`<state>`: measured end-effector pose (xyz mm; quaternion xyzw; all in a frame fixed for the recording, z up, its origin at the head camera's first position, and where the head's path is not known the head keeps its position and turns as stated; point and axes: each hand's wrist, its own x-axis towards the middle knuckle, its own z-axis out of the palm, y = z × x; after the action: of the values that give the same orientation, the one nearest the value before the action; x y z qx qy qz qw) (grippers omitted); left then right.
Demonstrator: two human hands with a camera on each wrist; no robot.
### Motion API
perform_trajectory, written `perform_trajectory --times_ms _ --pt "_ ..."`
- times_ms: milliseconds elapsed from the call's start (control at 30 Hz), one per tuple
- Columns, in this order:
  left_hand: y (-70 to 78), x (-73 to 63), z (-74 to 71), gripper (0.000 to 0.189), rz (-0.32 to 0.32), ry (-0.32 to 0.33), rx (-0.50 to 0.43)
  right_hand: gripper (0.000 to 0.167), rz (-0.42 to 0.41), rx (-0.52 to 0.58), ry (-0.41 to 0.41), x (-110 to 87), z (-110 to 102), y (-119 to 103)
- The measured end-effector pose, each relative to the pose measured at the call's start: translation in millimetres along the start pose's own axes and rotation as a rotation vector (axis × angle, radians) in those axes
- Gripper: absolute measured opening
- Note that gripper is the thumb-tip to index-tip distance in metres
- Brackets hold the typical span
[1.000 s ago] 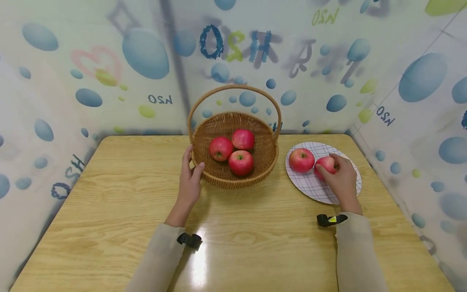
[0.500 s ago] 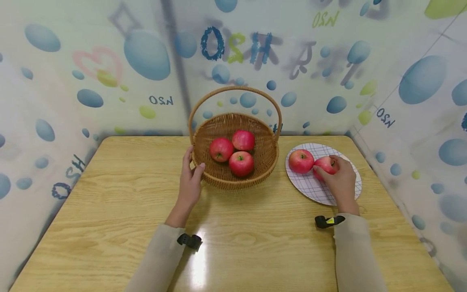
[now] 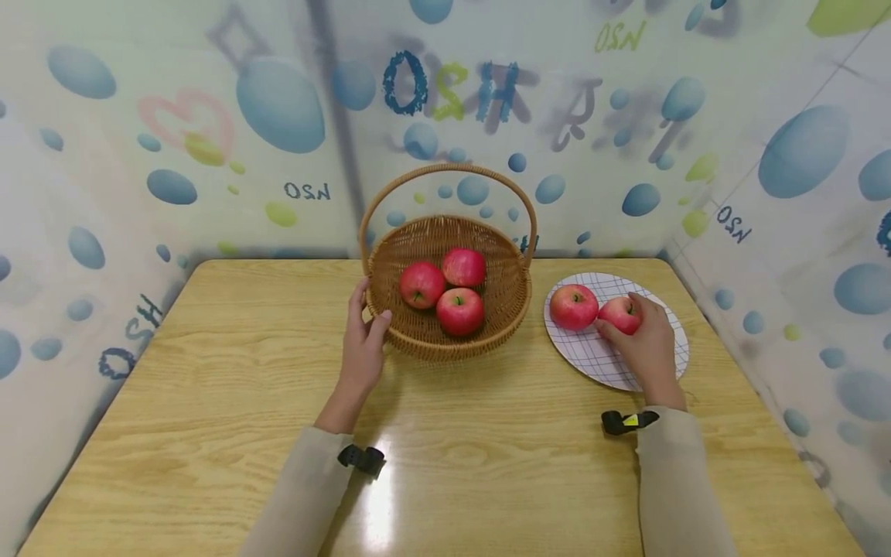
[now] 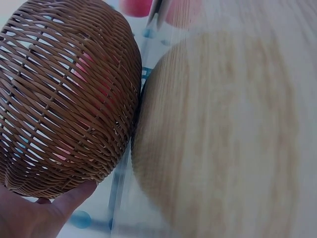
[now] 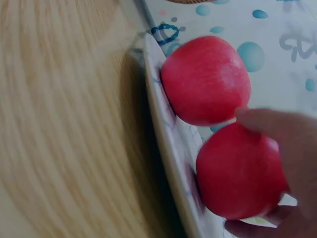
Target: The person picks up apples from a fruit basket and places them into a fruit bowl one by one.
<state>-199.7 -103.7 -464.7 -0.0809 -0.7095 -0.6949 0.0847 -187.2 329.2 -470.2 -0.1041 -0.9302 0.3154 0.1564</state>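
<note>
In the head view, three red apples (image 3: 460, 312) lie inside a brown wicker basket (image 3: 445, 352) with a tall arched handle. My left hand (image 3: 363, 352) holds the basket's left side, thumb toward the front and fingers along the wall; the left wrist view shows the thumb against the weave (image 4: 64, 114). At the right, two more red apples sit side by side on a white plate (image 3: 592, 363) with a dark grid pattern. My right hand (image 3: 647, 344) grips the right-hand apple (image 3: 619, 314) between thumb and fingers. Beside it rests the other apple (image 3: 574, 307), close to my thumb tip.
Everything stands on a light wooden table (image 3: 487, 464) with its back edge near a wall (image 3: 264, 209) printed with blue and green drops. Another patterned wall (image 3: 800, 255) runs along the right. The basket's handle (image 3: 448, 166) arches up in front of the back wall.
My right thumb has shifted a little lower on the apple, and that apple has turned slightly, showing more of its top. My left hand and the basket have stayed in place.
</note>
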Motion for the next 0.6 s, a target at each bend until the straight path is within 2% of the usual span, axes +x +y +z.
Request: perform_trajectory --times_ms 233,600 --pt "-0.1 0.3 0.0 0.063 0.001 -0.002 0.015 0.063 0.044 0.046 0.035 -2.6 -6.7 5.1" --pt "0.3 -0.4 -0.9 0.062 -0.01 0.001 0.045 0.065 0.101 0.118 0.025 -1.5 -5.3 1.5"
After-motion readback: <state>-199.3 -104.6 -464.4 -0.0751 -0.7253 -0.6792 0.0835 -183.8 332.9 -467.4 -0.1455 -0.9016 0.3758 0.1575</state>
